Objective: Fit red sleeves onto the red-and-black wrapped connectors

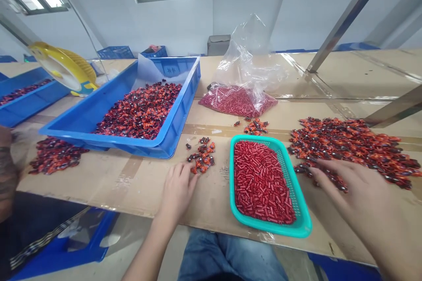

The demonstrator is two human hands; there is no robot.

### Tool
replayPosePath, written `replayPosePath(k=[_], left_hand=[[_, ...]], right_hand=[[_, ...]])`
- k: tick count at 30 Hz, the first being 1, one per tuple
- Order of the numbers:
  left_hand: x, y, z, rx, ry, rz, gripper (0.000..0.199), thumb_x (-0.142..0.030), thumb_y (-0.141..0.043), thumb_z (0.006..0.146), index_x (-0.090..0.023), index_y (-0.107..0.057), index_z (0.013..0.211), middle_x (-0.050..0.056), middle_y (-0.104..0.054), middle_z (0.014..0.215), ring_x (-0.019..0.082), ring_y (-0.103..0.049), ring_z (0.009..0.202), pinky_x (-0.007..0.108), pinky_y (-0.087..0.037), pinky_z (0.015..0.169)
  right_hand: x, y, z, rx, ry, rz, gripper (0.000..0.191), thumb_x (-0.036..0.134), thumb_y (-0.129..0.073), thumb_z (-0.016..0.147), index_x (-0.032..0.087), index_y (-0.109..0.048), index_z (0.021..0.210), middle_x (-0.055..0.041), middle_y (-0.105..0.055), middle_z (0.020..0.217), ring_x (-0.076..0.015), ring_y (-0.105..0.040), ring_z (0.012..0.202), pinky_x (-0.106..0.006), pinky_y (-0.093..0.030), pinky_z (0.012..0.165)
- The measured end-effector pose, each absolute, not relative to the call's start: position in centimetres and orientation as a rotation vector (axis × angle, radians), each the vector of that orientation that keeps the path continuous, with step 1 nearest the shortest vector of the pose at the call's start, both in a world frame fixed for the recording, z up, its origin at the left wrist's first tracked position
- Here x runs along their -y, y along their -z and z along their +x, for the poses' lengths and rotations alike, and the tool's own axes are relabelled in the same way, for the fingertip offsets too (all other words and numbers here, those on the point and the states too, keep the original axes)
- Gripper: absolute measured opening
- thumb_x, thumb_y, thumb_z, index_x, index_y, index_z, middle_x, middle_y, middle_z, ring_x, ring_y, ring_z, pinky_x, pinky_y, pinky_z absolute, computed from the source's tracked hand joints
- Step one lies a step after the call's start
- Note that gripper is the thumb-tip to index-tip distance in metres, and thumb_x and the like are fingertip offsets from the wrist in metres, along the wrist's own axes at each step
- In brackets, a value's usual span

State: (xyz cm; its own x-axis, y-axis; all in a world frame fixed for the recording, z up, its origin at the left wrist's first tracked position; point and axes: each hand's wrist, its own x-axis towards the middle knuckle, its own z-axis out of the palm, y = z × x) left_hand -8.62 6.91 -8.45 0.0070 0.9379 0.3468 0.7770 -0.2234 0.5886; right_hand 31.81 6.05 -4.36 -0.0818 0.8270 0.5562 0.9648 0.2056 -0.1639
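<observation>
My left hand [178, 188] rests on the table with fingers loosely bent and the thumb apart. Its fingertips are beside a small group of black-and-orange plastic parts [203, 158]. My right hand [365, 195] reaches over the near edge of a large heap of similar black-and-orange parts [349, 140], thumb and fingers apart, with some parts showing between them. Whether its fingertips grip any piece is hard to see. Between my hands stands a green basket [233, 184] full of short dark-red tubes [263, 180].
A blue tray [171, 136] of black-and-orange parts stands left, with another heap [57, 153] beside it. Behind the basket are a clear bag [240, 96] of red tubes and a small cluster [256, 126]. A yellow fan [66, 68], metal post [346, 22] and co-worker's arm [6, 171] flank the table.
</observation>
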Motion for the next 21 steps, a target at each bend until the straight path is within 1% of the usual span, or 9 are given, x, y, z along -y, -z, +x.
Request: replayPosePath(k=[3,5,7,9,11,13,15,17,21], left_hand=[[-6.4,7.9,-8.1,-1.735,-1.105,1.918,0.017,-0.025,-0.064,0.091,-0.023,-0.071,0.106,0.009,-0.067,0.106,0.030,-0.069,0.098,0.051,-0.058,0.090],[-5.9,7.5,-7.6,-1.670,-1.179,1.815,0.018,-0.025,-0.064,0.090,-0.023,-0.070,0.107,0.008,-0.063,0.107,0.025,-0.070,0.094,0.044,-0.061,0.086],[-5.4,7.2,-7.0,-1.579,-1.246,1.702,0.017,-0.026,-0.063,0.090,-0.022,-0.069,0.106,0.007,-0.060,0.108,0.022,-0.073,0.093,0.040,-0.063,0.084],[-4.8,6.8,-6.4,-1.480,-1.297,1.584,0.016,-0.028,-0.064,0.090,-0.021,-0.068,0.104,0.007,-0.060,0.111,0.021,-0.076,0.093,0.038,-0.065,0.086],[-4.4,6.3,-5.8,-1.397,-1.326,1.471,0.018,-0.030,-0.068,0.088,-0.020,-0.068,0.103,0.008,-0.064,0.112,0.021,-0.079,0.091,0.036,-0.066,0.086],[-4.1,5.8,-5.3,-1.345,-1.344,1.374,0.019,-0.030,-0.073,0.087,-0.018,-0.069,0.101,0.009,-0.071,0.111,0.021,-0.081,0.090,0.033,-0.067,0.083],[-3.7,5.4,-4.8,-1.312,-1.371,1.295,0.014,-0.029,-0.074,0.088,-0.018,-0.069,0.094,0.009,-0.077,0.105,0.021,-0.082,0.088,0.030,-0.067,0.081],[-3.3,5.1,-4.2,-1.286,-1.411,1.238,0.012,-0.027,-0.075,0.089,-0.019,-0.066,0.088,0.008,-0.079,0.098,0.020,-0.083,0.086,0.028,-0.068,0.079],[-2.0,4.6,-2.7,-1.238,-1.502,1.198,0.024,-0.015,-0.080,0.084,-0.023,-0.058,0.089,0.002,-0.081,0.092,0.016,-0.082,0.089,0.022,-0.067,0.078]], right_hand=[[-5.3,4.5,27.5,2.221,0.198,-1.314,0.039,0.043,-0.042,0.110,0.020,-0.073,0.112,-0.0108,-0.077,0.104,-0.0260,-0.068,0.097,-0.040,-0.052,0.086],[-5.4,5.2,25.3,2.349,0.131,-1.227,0.031,0.033,-0.045,0.110,0.021,-0.073,0.115,-0.0083,-0.077,0.105,-0.0252,-0.068,0.098,-0.039,-0.049,0.085],[-5.8,5.9,24.0,2.406,0.128,-1.238,0.027,0.024,-0.048,0.108,0.020,-0.075,0.109,-0.0078,-0.078,0.099,-0.0263,-0.067,0.092,-0.040,-0.046,0.080],[-6.3,6.3,23.4,2.424,0.124,-1.260,0.025,0.018,-0.053,0.105,0.020,-0.076,0.095,-0.0066,-0.076,0.089,-0.0263,-0.066,0.084,-0.040,-0.043,0.076],[-6.6,6.3,23.3,2.442,0.104,-1.264,0.024,0.015,-0.056,0.101,0.021,-0.073,0.085,-0.0047,-0.073,0.081,-0.0256,-0.064,0.079,-0.039,-0.042,0.073],[-6.8,5.8,23.2,2.450,0.084,-1.262,0.024,0.013,-0.057,0.098,0.022,-0.069,0.080,-0.0035,-0.070,0.077,-0.0251,-0.063,0.077,-0.039,-0.041,0.072],[-6.7,5.1,23.1,2.437,0.057,-1.263,0.020,0.013,-0.058,0.095,0.022,-0.066,0.080,-0.0032,-0.069,0.077,-0.0242,-0.062,0.077,-0.038,-0.041,0.071],[-6.5,4.3,22.9,2.398,0.018,-1.273,0.015,0.014,-0.058,0.092,0.022,-0.062,0.081,-0.0030,-0.067,0.076,-0.0231,-0.062,0.075,-0.036,-0.042,0.069],[-5.3,2.7,22.2,2.264,-0.114,-1.275,0.012,0.014,-0.055,0.094,0.023,-0.055,0.086,-0.0021,-0.065,0.078,-0.0189,-0.062,0.072,-0.031,-0.049,0.065]])
